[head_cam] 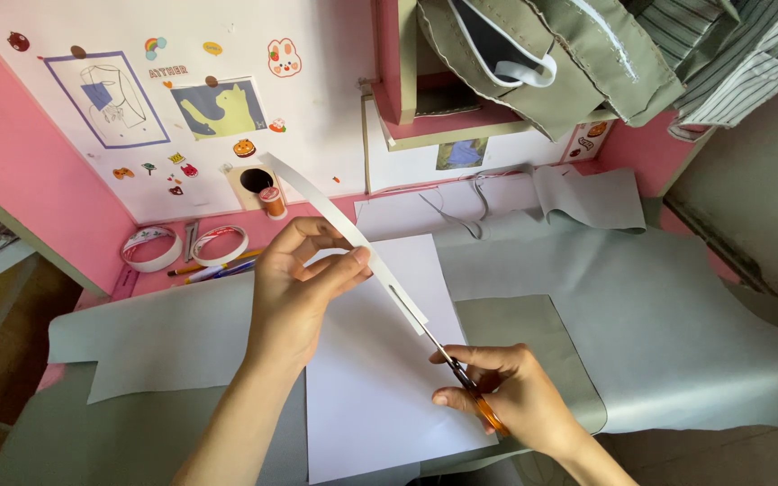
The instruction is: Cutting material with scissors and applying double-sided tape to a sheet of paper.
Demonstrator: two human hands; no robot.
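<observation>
Left hand pinched paper strip near mid-length; strip ran diagonal, upper-left to lower-right. Right hand closed around scissors, blades at strip's lower end.

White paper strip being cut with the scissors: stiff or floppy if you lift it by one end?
Probably semi-stiff: the white paper strip, pinched mid-length by the left hand, holds a shallow arc past the fingers rather than drooping. Likely very light, as a fingertip pinch carries it. Probably easy to crease or tear; it looks thin, and the scissors in the right hand slit it.
</observation>
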